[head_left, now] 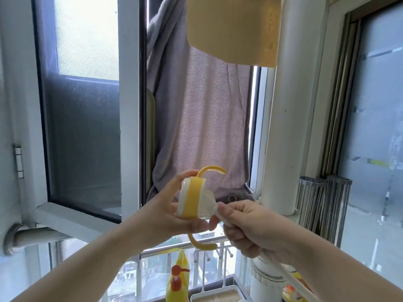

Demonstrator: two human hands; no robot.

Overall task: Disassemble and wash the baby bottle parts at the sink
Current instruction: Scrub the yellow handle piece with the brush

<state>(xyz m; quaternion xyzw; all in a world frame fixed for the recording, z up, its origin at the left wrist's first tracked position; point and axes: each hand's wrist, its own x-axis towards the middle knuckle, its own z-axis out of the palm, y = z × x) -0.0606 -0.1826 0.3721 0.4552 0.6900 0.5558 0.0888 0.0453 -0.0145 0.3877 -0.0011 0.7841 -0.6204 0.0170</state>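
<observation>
Right hand (250, 227) holds brush handle (290, 277); no writing legible.

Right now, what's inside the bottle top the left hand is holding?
A white brush head fills the clear bottle part beside the yellow handle ring. Its white brush handle runs back through the right hand. Left hand covers the far side; any residue inside cannot be seen.

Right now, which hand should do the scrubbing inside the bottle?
The right hand, probably. It already has the white brush handle in its grip, with the brush head at the bottle's opening. The left hand is busy holding the yellow-handled bottle steady.
</observation>
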